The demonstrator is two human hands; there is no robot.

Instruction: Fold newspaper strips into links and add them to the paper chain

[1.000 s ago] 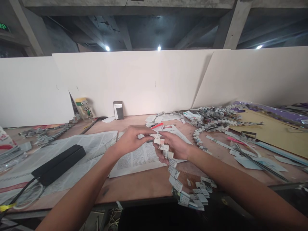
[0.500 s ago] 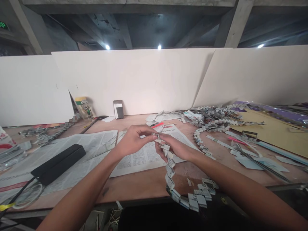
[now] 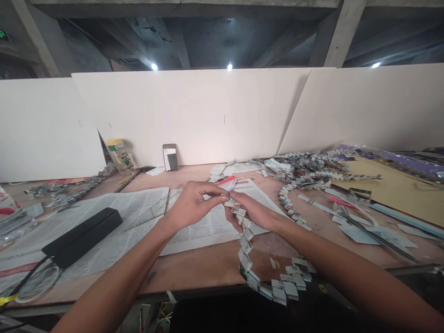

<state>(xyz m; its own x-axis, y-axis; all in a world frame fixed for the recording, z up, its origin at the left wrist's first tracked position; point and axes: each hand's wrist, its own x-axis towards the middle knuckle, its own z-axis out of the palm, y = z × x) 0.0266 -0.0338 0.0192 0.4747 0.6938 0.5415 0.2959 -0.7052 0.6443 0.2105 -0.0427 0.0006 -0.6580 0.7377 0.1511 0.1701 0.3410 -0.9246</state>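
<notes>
A zigzag chain of folded newspaper strips (image 3: 245,247) runs from between my hands down over the table's front edge and curls back up to the right. My left hand (image 3: 196,203) pinches the chain's upper end between thumb and fingers. Around the chain just below that end, my right hand (image 3: 255,210) is closed, its thumb near the left fingertips. The exact folds at the pinch are too small to make out. Under both hands lies a printed newspaper sheet (image 3: 194,238), and a red pen (image 3: 226,180) rests just beyond them.
A pile of finished paper chains (image 3: 305,166) lies at the back right, near scissors (image 3: 378,236) and cut strips. On the left are a black power adapter (image 3: 83,233) and a clear ruler (image 3: 149,215). A phone (image 3: 170,157) leans against the white board (image 3: 194,115).
My left fingertips have shifted slightly down and right at the chain's end. My right hand keeps its hold, its thumb moved a little toward the left hand.
</notes>
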